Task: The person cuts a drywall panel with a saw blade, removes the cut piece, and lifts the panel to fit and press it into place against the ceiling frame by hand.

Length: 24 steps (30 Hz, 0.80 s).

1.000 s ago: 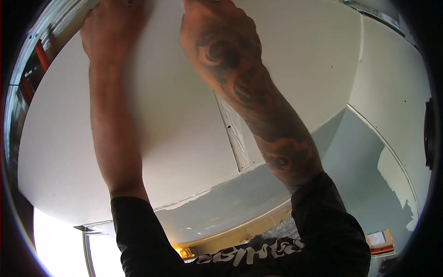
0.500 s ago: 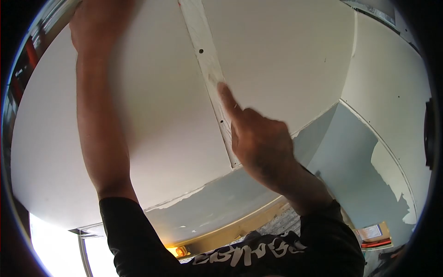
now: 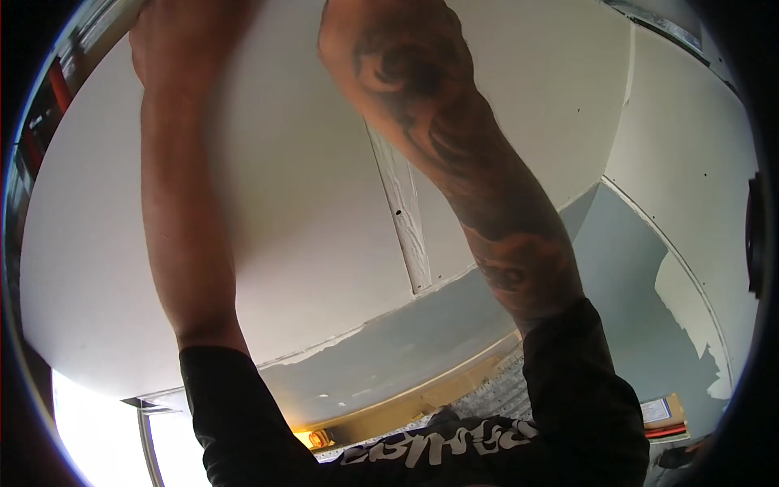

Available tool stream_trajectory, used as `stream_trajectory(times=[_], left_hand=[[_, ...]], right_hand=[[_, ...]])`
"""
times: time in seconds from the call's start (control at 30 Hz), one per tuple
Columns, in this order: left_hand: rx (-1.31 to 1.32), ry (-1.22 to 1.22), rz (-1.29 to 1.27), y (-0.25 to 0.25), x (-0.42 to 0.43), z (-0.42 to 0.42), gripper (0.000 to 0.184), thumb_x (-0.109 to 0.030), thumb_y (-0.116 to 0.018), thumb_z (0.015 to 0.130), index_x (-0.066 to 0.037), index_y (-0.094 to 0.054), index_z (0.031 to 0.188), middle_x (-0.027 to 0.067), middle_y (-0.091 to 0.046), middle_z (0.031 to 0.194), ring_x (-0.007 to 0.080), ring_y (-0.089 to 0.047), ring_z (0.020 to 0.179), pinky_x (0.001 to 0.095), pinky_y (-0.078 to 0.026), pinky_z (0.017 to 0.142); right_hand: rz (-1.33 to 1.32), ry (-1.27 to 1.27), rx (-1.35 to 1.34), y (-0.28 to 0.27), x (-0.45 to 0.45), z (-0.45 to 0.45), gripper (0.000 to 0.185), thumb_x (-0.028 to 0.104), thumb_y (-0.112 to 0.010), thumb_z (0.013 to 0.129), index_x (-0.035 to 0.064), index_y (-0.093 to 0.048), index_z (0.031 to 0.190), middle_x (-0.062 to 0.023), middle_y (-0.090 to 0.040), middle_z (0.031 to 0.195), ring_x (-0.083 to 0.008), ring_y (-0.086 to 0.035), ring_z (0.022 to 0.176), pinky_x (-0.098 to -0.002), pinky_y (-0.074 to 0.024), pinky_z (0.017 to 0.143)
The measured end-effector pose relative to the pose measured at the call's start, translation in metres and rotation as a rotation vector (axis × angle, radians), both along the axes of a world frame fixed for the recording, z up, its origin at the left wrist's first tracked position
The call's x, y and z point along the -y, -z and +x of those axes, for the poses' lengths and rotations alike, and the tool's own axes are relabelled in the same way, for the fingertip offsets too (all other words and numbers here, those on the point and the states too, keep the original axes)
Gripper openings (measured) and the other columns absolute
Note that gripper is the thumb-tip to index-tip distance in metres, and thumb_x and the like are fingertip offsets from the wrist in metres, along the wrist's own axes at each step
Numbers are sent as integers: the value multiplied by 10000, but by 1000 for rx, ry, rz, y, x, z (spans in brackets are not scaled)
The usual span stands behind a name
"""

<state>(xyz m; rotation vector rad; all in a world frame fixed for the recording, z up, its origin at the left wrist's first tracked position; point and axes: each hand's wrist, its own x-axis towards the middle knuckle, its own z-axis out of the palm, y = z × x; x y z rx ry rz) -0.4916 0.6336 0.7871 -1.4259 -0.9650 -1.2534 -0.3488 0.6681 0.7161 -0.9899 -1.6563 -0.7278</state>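
Observation:
My left hand (image 3: 191,32) is raised at the top left, against a large white panel (image 3: 105,243) that looks like plasterboard. The frame edge cuts off its fingers, so what it holds, if anything, is hidden. My right hand (image 3: 389,32) reaches up across the panels to the top edge, back of the hand toward me, its fingers out of sight. Below its wrist runs a pale seam strip (image 3: 400,203) between two panels, with a dark screw spot on it and wrinkled, whitish material along it.
A grey-blue wall (image 3: 373,357) with ragged white edges meets the panels. More white panel (image 3: 690,146) curves along the right. A lit orange lamp (image 3: 320,439) glows at the bottom, near a bright window (image 3: 89,430). A cardboard box (image 3: 661,410) sits at lower right.
My right hand has moved up from the middle of the seam, where its index finger pointed along the strip, to the top edge. My left arm has barely shifted.

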Motion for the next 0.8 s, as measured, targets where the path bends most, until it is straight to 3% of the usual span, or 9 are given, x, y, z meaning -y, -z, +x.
stream_trajectory(times=[0.1,0.23,0.37,0.4,0.57,0.67,0.7,0.73,0.8], left_hand=[[-24,-55,54,3,-1,2,333,-339,-656,938,-20,-685,847,182,-703,832,356,-687,813,456,-518,760],[-33,-66,25,1,-3,-1,328,-335,-653,940,-20,-693,858,180,-709,849,346,-690,808,441,-523,759],[28,4,-50,-2,0,-1,311,-324,-650,941,-23,-701,885,184,-714,873,347,-691,831,437,-524,786],[13,37,-31,-5,-15,-9,304,-319,-648,941,-24,-703,893,185,-715,883,349,-691,841,440,-524,795],[57,85,-152,-14,-9,-21,292,-303,-640,940,-20,-702,903,191,-717,904,364,-689,875,459,-519,818],[59,246,-302,-43,-24,-57,293,-303,-640,936,-19,-702,899,190,-717,893,371,-690,863,464,-521,809],[44,78,-215,-21,-2,-18,295,-305,-641,935,-19,-703,897,188,-717,887,373,-690,856,463,-522,805],[27,-91,-133,-8,10,2,296,-306,-642,934,-19,-703,896,186,-717,880,375,-689,849,463,-523,802],[-20,-98,-25,-1,5,0,296,-307,-647,932,-19,-703,891,181,-718,864,376,-690,832,462,-524,789]], right_hand=[[-327,-61,-21,-14,55,1,507,115,-502,954,16,-441,1448,-215,-668,846,-299,-702,797,-414,-581,711],[-25,-37,-123,79,40,-13,572,0,-612,859,92,-512,1415,-92,-582,626,-297,-608,527,-427,-536,538],[-352,-50,5,158,80,16,676,-21,-626,845,110,-448,1484,-82,-578,623,-300,-586,502,-413,-531,524],[-406,-51,27,157,89,18,689,-27,-629,840,119,-448,1489,-88,-578,624,-305,-584,501,-410,-528,522],[245,-51,21,26,53,26,566,67,-582,870,49,-487,1428,-75,-509,571,-255,-564,415,-405,-484,393],[12,63,-16,-18,54,15,519,110,-505,949,-6,-435,1449,-204,-660,794,-305,-700,744,-406,-580,664],[37,97,4,-22,45,15,514,117,-491,963,-17,-423,1455,-229,-689,834,-319,-727,806,-408,-600,716],[215,120,74,-9,18,16,519,112,-493,962,-19,-419,1458,-226,-688,821,-331,-726,795,-413,-601,712],[130,82,86,-7,21,13,533,107,-498,959,-22,-404,1467,-227,-691,839,-341,-723,821,-408,-602,725]])
